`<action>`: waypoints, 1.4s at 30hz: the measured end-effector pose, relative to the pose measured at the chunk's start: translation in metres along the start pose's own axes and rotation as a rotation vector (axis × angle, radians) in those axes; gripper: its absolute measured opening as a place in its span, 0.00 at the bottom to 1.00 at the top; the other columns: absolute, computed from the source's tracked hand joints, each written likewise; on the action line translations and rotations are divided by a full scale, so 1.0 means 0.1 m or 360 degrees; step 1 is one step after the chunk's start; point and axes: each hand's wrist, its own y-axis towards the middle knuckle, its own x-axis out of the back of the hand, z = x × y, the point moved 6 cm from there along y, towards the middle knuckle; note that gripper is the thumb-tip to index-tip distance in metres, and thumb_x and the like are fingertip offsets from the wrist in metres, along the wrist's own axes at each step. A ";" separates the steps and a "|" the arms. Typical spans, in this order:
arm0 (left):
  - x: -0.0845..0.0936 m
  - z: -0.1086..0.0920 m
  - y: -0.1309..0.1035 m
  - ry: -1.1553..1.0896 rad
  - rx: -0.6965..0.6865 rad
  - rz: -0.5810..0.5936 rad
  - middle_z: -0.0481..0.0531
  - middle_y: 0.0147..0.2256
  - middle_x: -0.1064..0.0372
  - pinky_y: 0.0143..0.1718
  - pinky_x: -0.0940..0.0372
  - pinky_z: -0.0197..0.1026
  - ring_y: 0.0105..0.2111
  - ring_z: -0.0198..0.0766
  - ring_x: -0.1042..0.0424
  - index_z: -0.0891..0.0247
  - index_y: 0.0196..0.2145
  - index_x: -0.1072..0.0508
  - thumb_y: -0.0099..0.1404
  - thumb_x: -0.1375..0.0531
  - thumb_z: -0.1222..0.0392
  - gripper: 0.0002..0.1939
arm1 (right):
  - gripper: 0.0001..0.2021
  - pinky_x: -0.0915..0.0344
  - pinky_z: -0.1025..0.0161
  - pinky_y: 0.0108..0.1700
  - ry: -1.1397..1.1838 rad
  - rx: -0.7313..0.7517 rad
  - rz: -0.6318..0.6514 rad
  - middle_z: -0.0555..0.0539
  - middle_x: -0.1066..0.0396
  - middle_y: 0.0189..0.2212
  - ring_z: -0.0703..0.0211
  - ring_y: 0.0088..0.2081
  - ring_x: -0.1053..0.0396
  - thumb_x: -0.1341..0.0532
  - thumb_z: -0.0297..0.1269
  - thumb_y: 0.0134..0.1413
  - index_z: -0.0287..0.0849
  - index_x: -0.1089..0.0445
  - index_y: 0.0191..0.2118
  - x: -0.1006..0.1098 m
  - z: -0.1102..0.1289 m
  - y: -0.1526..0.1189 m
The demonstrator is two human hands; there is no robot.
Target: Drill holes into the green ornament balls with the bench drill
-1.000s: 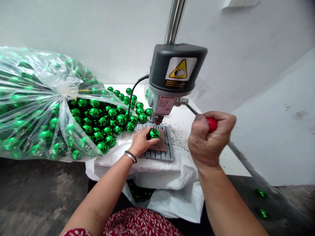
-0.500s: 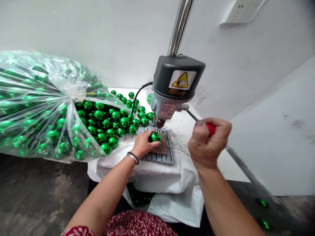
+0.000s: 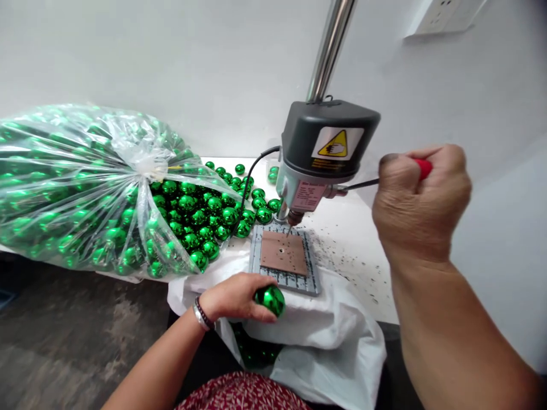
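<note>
A shiny green ball [image 3: 273, 300] is gripped in my left hand [image 3: 239, 297], just in front of the drill press base [image 3: 314, 285] and above a white cloth bag [image 3: 316, 324]. My right hand [image 3: 423, 205] is wrapped round the red-knobbed lever [image 3: 363, 184] of the bench drill press [image 3: 329, 142]. The drill bit [image 3: 289, 231] points down over a brown board [image 3: 284, 253] with a small hole, which lies bare on the grey base. Dark green balls show inside the mouth of the cloth bag [image 3: 256, 347].
At the left lies a big clear plastic bag [image 3: 147, 165] full of green balls, with several loose balls [image 3: 258, 202] spilling toward the drill. Dark shavings [image 3: 337, 256] litter the white table [image 3: 367, 290]. A black cable [image 3: 252, 173] runs from the drill, and a wall socket [image 3: 444, 17] is above.
My left hand has drawn the green ball off the board, toward me. My right hand and the lever have risen, and the bit is now clear of the ball. The view has shifted slightly.
</note>
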 end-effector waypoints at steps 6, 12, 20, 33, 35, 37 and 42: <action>0.28 0.10 -0.07 0.0200 0.0104 -0.0186 0.57 0.45 0.23 0.42 0.30 0.44 0.38 0.45 0.24 0.60 0.57 0.29 0.56 0.33 0.47 0.33 | 0.05 0.49 0.68 0.32 -0.0025 -0.0118 0.0036 0.54 0.39 0.23 0.73 0.25 0.46 0.40 0.30 0.49 0.37 0.38 0.29 -0.01 -0.04 0.02; 1.28 0.27 0.18 0.0896 0.0547 -0.1015 0.57 0.58 0.33 0.58 0.37 0.47 0.56 0.48 0.31 0.60 0.58 0.31 0.63 0.48 0.70 0.26 | 0.07 0.48 0.69 0.31 0.0055 -0.0091 0.0083 0.54 0.39 0.22 0.73 0.25 0.46 0.42 0.36 0.47 0.38 0.39 0.29 0.00 0.00 -0.01; 1.33 0.68 0.51 0.0859 0.0814 -0.0579 0.65 0.56 0.32 0.50 0.34 0.49 0.53 0.54 0.29 0.60 0.66 0.45 0.60 0.41 0.61 0.37 | 0.10 0.46 0.65 0.34 -0.0010 -0.0234 0.0118 0.51 0.35 0.25 0.70 0.27 0.43 0.41 0.41 0.44 0.40 0.35 0.31 0.02 -0.05 -0.02; 0.71 0.29 0.19 -0.2069 0.0172 -0.0892 0.45 0.33 0.31 0.30 0.36 0.32 0.32 0.35 0.25 0.51 0.57 0.44 0.53 0.33 0.62 0.37 | 0.06 0.42 0.68 0.36 0.0140 -0.0021 0.0060 0.53 0.38 0.26 0.72 0.28 0.43 0.42 0.35 0.51 0.38 0.39 0.31 0.00 -0.01 -0.07; 0.47 0.29 0.27 -0.2281 0.0183 -0.0782 0.48 0.37 0.29 0.31 0.34 0.34 0.32 0.36 0.24 0.51 0.54 0.42 0.57 0.34 0.53 0.31 | 0.06 0.41 0.68 0.36 0.0119 -0.0039 0.0083 0.53 0.39 0.26 0.72 0.28 0.43 0.41 0.34 0.52 0.38 0.39 0.31 -0.01 -0.01 -0.07; 0.31 0.32 0.36 -0.2298 0.0270 -0.0728 0.49 0.36 0.29 0.28 0.34 0.35 0.30 0.37 0.25 0.52 0.54 0.41 0.61 0.37 0.47 0.26 | 0.07 0.41 0.68 0.35 0.0130 -0.0025 0.0111 0.53 0.39 0.26 0.73 0.28 0.44 0.41 0.34 0.53 0.38 0.40 0.31 -0.01 -0.02 -0.07; 0.33 0.37 0.54 -0.1761 0.0399 -0.0847 0.53 0.41 0.28 0.33 0.32 0.36 0.35 0.36 0.27 0.59 0.54 0.33 0.59 0.35 0.54 0.26 | 0.08 0.43 0.68 0.32 0.0231 0.0102 0.0094 0.53 0.39 0.26 0.72 0.27 0.46 0.43 0.39 0.55 0.40 0.41 0.32 -0.02 -0.06 -0.07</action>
